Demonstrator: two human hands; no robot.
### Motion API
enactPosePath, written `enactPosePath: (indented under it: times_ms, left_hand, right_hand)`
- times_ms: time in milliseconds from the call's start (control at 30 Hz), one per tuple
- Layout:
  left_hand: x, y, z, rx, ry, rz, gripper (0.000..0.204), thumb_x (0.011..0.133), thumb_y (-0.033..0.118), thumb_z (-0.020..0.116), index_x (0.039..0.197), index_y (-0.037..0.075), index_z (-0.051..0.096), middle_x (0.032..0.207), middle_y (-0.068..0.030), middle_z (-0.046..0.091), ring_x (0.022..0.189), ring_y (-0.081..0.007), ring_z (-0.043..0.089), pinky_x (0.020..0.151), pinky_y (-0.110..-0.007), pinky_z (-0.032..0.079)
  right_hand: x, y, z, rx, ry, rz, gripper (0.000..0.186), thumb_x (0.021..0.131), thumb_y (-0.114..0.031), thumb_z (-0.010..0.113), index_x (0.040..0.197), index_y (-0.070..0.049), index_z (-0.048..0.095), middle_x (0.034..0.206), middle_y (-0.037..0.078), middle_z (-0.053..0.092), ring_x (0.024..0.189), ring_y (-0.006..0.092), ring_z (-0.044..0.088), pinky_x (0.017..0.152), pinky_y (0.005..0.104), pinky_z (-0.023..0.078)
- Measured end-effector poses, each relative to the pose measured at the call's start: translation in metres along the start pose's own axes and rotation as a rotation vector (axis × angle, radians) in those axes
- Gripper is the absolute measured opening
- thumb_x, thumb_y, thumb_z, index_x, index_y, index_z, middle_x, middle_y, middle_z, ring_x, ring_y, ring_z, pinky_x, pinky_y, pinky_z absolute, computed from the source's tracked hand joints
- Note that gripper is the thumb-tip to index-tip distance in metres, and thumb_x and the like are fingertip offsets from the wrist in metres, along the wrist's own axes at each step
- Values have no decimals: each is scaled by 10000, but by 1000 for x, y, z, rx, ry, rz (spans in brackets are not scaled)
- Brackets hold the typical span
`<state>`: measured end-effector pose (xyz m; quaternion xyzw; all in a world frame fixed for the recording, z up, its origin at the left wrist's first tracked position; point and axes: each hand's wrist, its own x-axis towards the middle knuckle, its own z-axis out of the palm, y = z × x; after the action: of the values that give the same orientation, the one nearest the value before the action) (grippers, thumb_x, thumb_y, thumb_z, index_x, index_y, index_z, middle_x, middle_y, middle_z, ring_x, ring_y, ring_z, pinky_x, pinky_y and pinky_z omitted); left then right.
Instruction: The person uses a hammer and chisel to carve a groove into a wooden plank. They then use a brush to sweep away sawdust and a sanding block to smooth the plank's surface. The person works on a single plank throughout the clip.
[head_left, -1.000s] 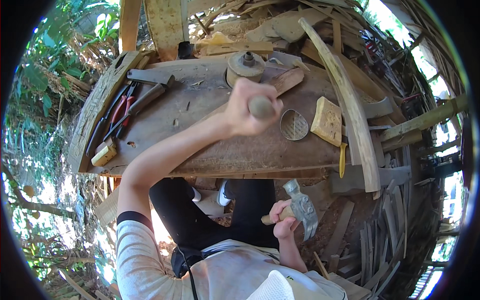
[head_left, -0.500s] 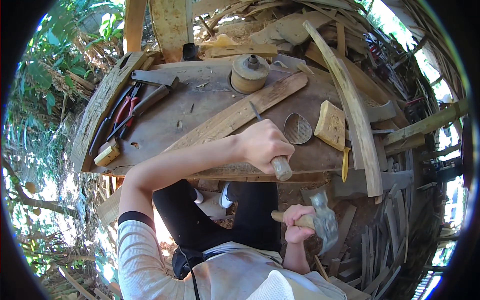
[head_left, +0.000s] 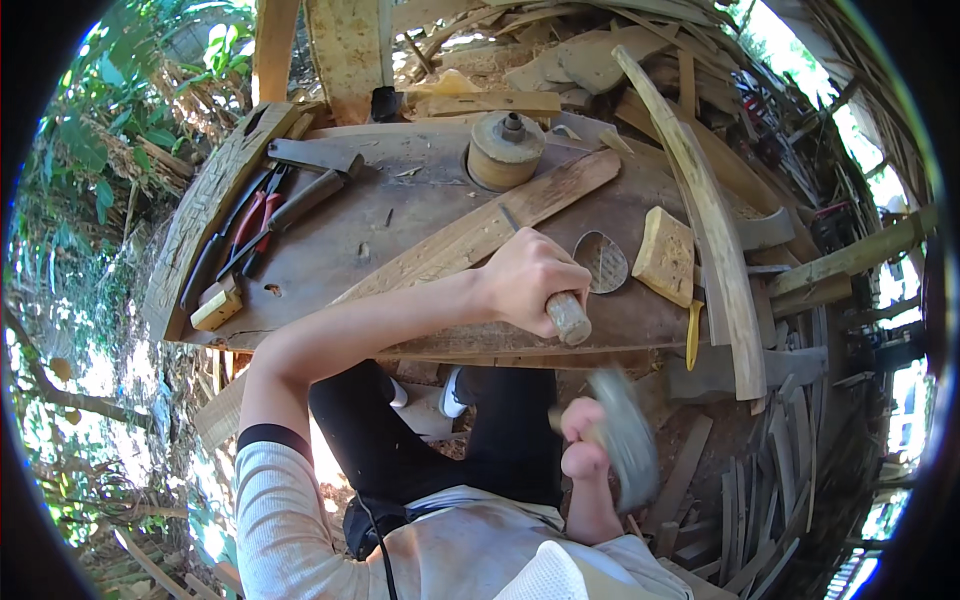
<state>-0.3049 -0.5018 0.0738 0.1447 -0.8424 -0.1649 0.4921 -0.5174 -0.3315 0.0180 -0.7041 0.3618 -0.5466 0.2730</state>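
Note:
My left hand (head_left: 537, 280) is wrapped round a chisel (head_left: 569, 320). Its pale wooden handle end sticks out toward me, and its thin dark blade slants away to a long wooden plank (head_left: 430, 250) lying diagonally across the bench. Whether the blade's edge bites into the wood I cannot tell. Lower right, past the bench's near edge, my right hand (head_left: 583, 440) grips a hammer (head_left: 624, 440) by its wooden handle. The hammer's head is smeared by motion. Beside the chisel lies a shallow oval metal dish (head_left: 602, 262).
A wooden workbench (head_left: 330, 225) carries pliers (head_left: 257, 225), a hatchet-like tool (head_left: 316, 158) and a small wood block (head_left: 216, 305) at left. A round wooden pot (head_left: 505, 150) stands at the back. Right are a wood chunk (head_left: 664, 256), a yellow-handled tool (head_left: 692, 335) and a curved stick (head_left: 700, 210).
My right hand and the hammer have shifted slightly left, the hammer now blurred. My left hand keeps the chisel at nearly the same spot on the plank.

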Motion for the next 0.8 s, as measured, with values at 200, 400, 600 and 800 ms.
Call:
enactPosePath:
  times_ms: [200,400,600,800]
  left_hand:
    - [-3,2,5,-5,21,-13,140,598,181,748,689,140,650,618,-41,628,571,-281,645,538,-399,502]
    - [-1,-2,5,-10,32,7,143,597,184,748,691,141,648,616,-37,627,572,-284,644,544,-398,505]
    - [-6,-4,8,-28,-19,19,145,637,209,758,697,140,645,634,-45,631,596,-285,653,554,-410,508]
    - [-16,-7,22,105,-249,85,225,681,272,766,696,125,597,639,-56,630,614,-305,659,557,-446,508]
  right_hand:
    - [-18,2,2,348,21,-225,304,883,-290,770,763,-48,632,686,73,621,540,255,614,500,359,472]
    - [-26,9,13,345,79,-13,196,850,-144,749,792,-70,576,697,41,566,601,203,592,524,344,436]
    - [-30,19,9,205,-99,317,560,1000,-595,589,803,-82,480,641,18,461,555,167,475,524,327,340]
    - [-31,19,6,303,7,401,717,974,-792,466,915,-78,463,636,10,445,493,110,434,457,271,340]
